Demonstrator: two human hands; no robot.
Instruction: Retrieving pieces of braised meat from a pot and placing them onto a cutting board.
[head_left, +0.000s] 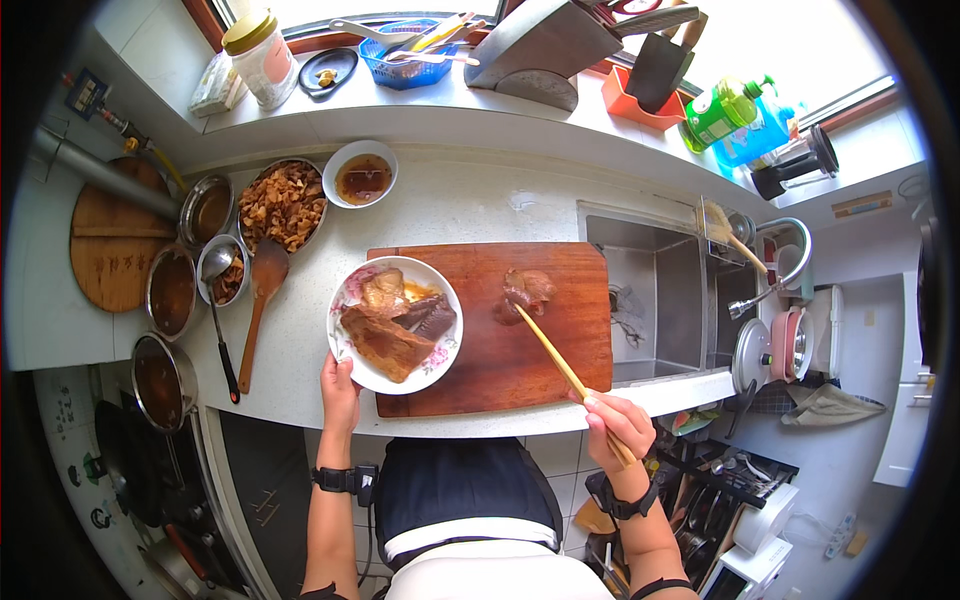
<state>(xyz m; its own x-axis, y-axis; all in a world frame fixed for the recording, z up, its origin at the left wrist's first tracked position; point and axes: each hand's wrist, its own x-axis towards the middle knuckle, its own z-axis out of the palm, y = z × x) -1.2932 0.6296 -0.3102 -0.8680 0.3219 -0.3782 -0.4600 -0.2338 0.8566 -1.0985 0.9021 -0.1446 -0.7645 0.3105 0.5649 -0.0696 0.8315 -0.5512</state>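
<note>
My left hand grips the lower left rim of a white floral plate, which overlaps the left part of a wooden cutting board. On the plate lie a large brown slab of cooked food, a dark piece of meat and a paler piece. My right hand holds a pair of wooden chopsticks. Their tips touch a brown piece of cooked meat on the board's right half. Whether the tips pinch it, I cannot tell.
A sink adjoins the board on the right. To the left stand a bowl of chopped brown food, a bowl of sauce, a wooden spatula, a ladle and several metal bowls. A knife block stands on the sill.
</note>
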